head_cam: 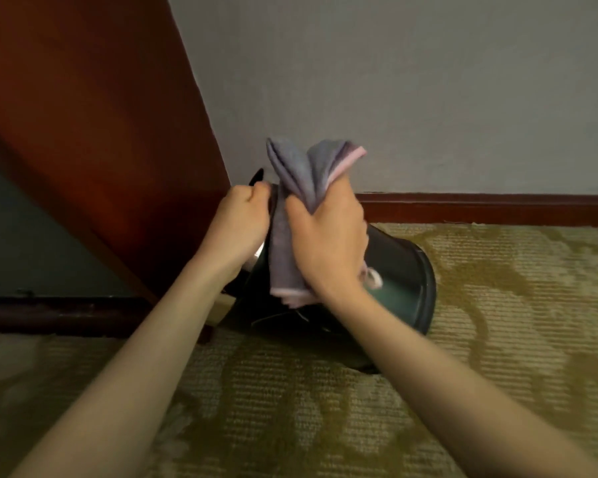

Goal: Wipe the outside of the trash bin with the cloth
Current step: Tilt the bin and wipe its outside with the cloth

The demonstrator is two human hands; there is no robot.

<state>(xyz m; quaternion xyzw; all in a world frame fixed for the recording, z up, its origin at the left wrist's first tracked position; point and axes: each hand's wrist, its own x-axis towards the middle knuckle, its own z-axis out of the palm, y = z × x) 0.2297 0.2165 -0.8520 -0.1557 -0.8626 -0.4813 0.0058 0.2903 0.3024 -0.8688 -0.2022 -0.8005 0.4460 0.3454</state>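
Note:
A black trash bin (404, 270) stands on the carpet against the wall, partly hidden behind my hands. My right hand (328, 243) is closed around a bunched grey-purple cloth (304, 174) with a pink edge, held above the bin's opening. One end of the cloth sticks up past my fingers and the other hangs down over the bin. My left hand (242, 222) is closed at the bin's left rim, next to the cloth. What its fingers grip is hidden.
A reddish-brown wooden panel (94, 132) slants down on the left, right beside the bin. A grey wall (428, 81) with a dark red baseboard (491, 208) runs behind. Patterned olive carpet (325, 408) covers the floor in front.

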